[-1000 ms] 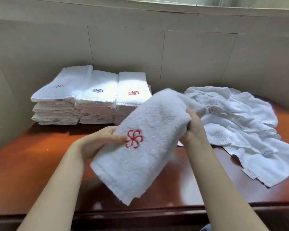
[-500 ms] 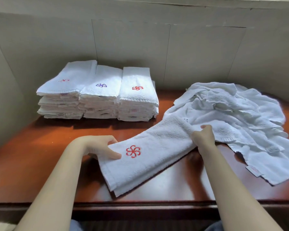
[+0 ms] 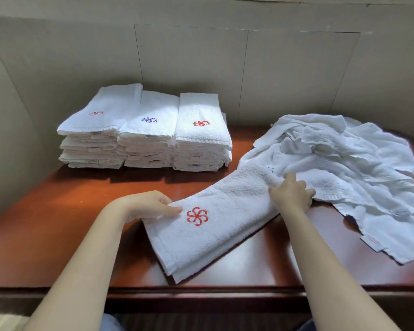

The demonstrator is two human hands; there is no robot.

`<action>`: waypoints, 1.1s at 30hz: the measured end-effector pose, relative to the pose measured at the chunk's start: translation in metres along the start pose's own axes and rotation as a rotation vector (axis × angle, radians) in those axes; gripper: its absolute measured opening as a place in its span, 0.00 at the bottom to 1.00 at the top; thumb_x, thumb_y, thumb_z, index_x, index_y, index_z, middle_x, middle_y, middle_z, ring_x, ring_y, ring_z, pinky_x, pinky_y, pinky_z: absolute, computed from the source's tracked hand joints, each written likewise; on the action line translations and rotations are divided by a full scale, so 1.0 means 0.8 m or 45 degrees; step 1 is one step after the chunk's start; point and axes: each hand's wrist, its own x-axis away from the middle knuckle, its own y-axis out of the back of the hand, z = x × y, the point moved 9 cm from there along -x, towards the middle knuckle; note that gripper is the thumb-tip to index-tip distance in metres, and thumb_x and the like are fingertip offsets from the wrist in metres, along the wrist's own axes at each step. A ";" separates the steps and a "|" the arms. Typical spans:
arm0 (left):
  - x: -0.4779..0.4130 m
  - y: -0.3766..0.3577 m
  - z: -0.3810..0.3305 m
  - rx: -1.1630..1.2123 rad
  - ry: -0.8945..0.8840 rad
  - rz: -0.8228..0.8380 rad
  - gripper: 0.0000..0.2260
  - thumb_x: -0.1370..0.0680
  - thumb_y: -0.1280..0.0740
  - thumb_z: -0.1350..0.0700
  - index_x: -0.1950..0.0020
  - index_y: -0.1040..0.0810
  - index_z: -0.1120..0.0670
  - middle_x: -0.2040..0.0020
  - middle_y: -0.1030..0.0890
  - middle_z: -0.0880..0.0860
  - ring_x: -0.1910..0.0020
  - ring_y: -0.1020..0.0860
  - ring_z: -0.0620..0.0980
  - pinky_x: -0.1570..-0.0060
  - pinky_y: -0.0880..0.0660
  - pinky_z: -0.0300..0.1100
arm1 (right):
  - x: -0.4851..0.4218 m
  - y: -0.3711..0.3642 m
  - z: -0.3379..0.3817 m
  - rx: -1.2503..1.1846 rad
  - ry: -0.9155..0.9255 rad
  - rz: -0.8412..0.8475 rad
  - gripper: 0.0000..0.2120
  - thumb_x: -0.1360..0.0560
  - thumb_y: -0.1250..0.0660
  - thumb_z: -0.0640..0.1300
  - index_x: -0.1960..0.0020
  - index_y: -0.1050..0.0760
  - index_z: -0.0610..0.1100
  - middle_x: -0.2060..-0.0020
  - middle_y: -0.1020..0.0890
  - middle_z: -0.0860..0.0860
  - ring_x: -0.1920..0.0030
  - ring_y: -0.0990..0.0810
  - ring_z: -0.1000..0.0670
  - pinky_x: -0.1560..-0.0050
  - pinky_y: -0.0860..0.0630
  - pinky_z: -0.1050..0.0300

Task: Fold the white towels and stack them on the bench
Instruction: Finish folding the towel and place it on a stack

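Near the stacked towels (image 3: 145,130), your left hand (image 3: 148,206) and right hand (image 3: 290,194) each pinch the folded red-flower towel (image 3: 213,223); final half-fold pending, likely stacking next.

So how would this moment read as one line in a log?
step: folding | left hand: holds towel near end | right hand: grips far end | stacks: three | pile: unfolded
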 end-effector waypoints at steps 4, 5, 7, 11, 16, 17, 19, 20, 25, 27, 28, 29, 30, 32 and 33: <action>-0.005 0.006 0.004 -0.035 -0.019 -0.064 0.15 0.27 0.30 0.41 0.70 0.18 0.48 0.66 0.18 0.44 0.68 0.23 0.40 0.61 0.29 0.36 | -0.018 0.000 -0.006 -0.073 0.185 0.118 0.17 0.25 0.33 0.48 0.41 0.26 0.39 0.44 0.22 0.42 0.39 0.28 0.40 0.43 0.35 0.52; -0.006 0.010 0.005 -0.045 -0.020 -0.093 0.15 0.29 0.29 0.41 0.71 0.19 0.49 0.68 0.20 0.44 0.68 0.24 0.41 0.62 0.31 0.36 | -0.020 0.004 -0.007 -0.164 0.204 0.134 0.14 0.25 0.32 0.46 0.45 0.25 0.38 0.48 0.21 0.42 0.43 0.26 0.41 0.46 0.33 0.53; -0.008 0.024 0.011 -0.040 -0.013 -0.174 0.17 0.31 0.27 0.40 0.72 0.23 0.51 0.70 0.25 0.46 0.68 0.29 0.44 0.62 0.35 0.39 | -0.025 0.004 -0.014 -0.512 0.157 0.269 0.09 0.26 0.32 0.41 0.53 0.24 0.33 0.60 0.21 0.42 0.56 0.22 0.45 0.56 0.29 0.56; -0.012 0.034 0.018 -0.052 0.004 -0.206 0.25 0.32 0.25 0.43 0.76 0.37 0.51 0.73 0.38 0.48 0.71 0.40 0.46 0.67 0.45 0.41 | -0.024 -0.009 -0.041 -0.945 -0.029 0.558 0.05 0.25 0.33 0.34 0.59 0.25 0.35 0.70 0.24 0.44 0.76 0.24 0.52 0.75 0.27 0.64; -0.013 0.021 0.018 -0.057 -0.009 -0.088 0.18 0.29 0.27 0.45 0.70 0.31 0.52 0.67 0.32 0.49 0.65 0.34 0.46 0.60 0.39 0.42 | -0.036 -0.004 -0.043 -0.555 0.155 0.340 0.10 0.29 0.28 0.42 0.51 0.22 0.38 0.58 0.20 0.41 0.55 0.21 0.45 0.49 0.24 0.51; -0.011 0.020 0.017 -0.003 -0.021 -0.060 0.16 0.28 0.27 0.47 0.66 0.28 0.55 0.65 0.29 0.51 0.62 0.32 0.48 0.56 0.37 0.42 | -0.035 -0.005 -0.041 -0.509 0.172 0.340 0.11 0.28 0.29 0.45 0.49 0.22 0.39 0.54 0.19 0.41 0.51 0.21 0.43 0.44 0.25 0.48; -0.005 0.019 0.013 0.159 -0.051 -0.005 0.13 0.27 0.28 0.51 0.59 0.23 0.61 0.60 0.22 0.54 0.59 0.26 0.49 0.50 0.32 0.43 | -0.033 -0.008 -0.037 -0.517 0.179 0.342 0.11 0.26 0.32 0.49 0.50 0.22 0.42 0.50 0.19 0.41 0.47 0.22 0.43 0.42 0.27 0.47; -0.001 0.019 0.009 0.215 -0.068 0.013 0.12 0.27 0.27 0.53 0.57 0.21 0.62 0.58 0.20 0.55 0.57 0.24 0.49 0.47 0.31 0.43 | -0.033 -0.008 -0.035 -0.543 0.175 0.327 0.10 0.25 0.34 0.50 0.51 0.22 0.43 0.49 0.19 0.41 0.47 0.22 0.43 0.42 0.27 0.48; 0.013 0.037 0.004 0.300 -0.091 -0.110 0.20 0.37 0.29 0.53 0.55 0.22 0.69 0.57 0.24 0.55 0.56 0.25 0.50 0.48 0.32 0.42 | -0.026 -0.014 -0.023 -0.526 0.206 0.342 0.17 0.21 0.39 0.54 0.42 0.25 0.43 0.42 0.21 0.42 0.41 0.24 0.43 0.40 0.29 0.48; 0.014 0.035 0.010 0.371 -0.067 -0.079 0.20 0.37 0.31 0.55 0.53 0.22 0.70 0.57 0.22 0.57 0.56 0.24 0.52 0.51 0.31 0.42 | -0.022 -0.016 -0.017 -0.471 0.241 0.352 0.19 0.21 0.40 0.54 0.37 0.27 0.42 0.40 0.23 0.43 0.39 0.26 0.43 0.38 0.30 0.49; 0.015 0.031 0.014 0.411 -0.039 -0.035 0.19 0.35 0.32 0.58 0.51 0.22 0.70 0.55 0.20 0.58 0.55 0.23 0.53 0.52 0.29 0.42 | -0.021 -0.017 -0.015 -0.450 0.255 0.355 0.19 0.21 0.40 0.54 0.37 0.27 0.42 0.40 0.23 0.43 0.39 0.26 0.44 0.38 0.31 0.50; 0.015 0.027 0.019 0.458 -0.011 -0.006 0.15 0.33 0.32 0.60 0.50 0.21 0.69 0.54 0.19 0.59 0.54 0.22 0.53 0.53 0.27 0.41 | -0.019 -0.017 -0.012 -0.431 0.265 0.358 0.19 0.21 0.40 0.54 0.37 0.27 0.42 0.40 0.23 0.44 0.39 0.26 0.44 0.39 0.32 0.51; 0.015 0.027 0.025 0.508 0.014 -0.004 0.12 0.31 0.34 0.63 0.49 0.20 0.67 0.52 0.18 0.60 0.54 0.21 0.53 0.54 0.25 0.39 | -0.019 -0.018 -0.011 -0.421 0.270 0.360 0.19 0.21 0.40 0.54 0.38 0.27 0.42 0.40 0.23 0.44 0.39 0.27 0.44 0.40 0.33 0.53; 0.014 0.032 0.039 0.618 0.055 -0.053 0.14 0.32 0.34 0.63 0.49 0.20 0.64 0.50 0.18 0.61 0.53 0.20 0.54 0.53 0.25 0.40 | -0.017 -0.019 -0.009 -0.436 0.266 0.367 0.19 0.22 0.40 0.56 0.40 0.26 0.43 0.41 0.23 0.45 0.39 0.27 0.45 0.43 0.33 0.53; 0.014 0.034 0.046 0.660 0.070 -0.061 0.17 0.36 0.34 0.61 0.49 0.20 0.64 0.50 0.18 0.61 0.53 0.20 0.55 0.53 0.25 0.41 | -0.017 -0.020 -0.008 -0.439 0.261 0.368 0.19 0.22 0.40 0.57 0.40 0.26 0.44 0.41 0.23 0.45 0.39 0.27 0.46 0.43 0.33 0.53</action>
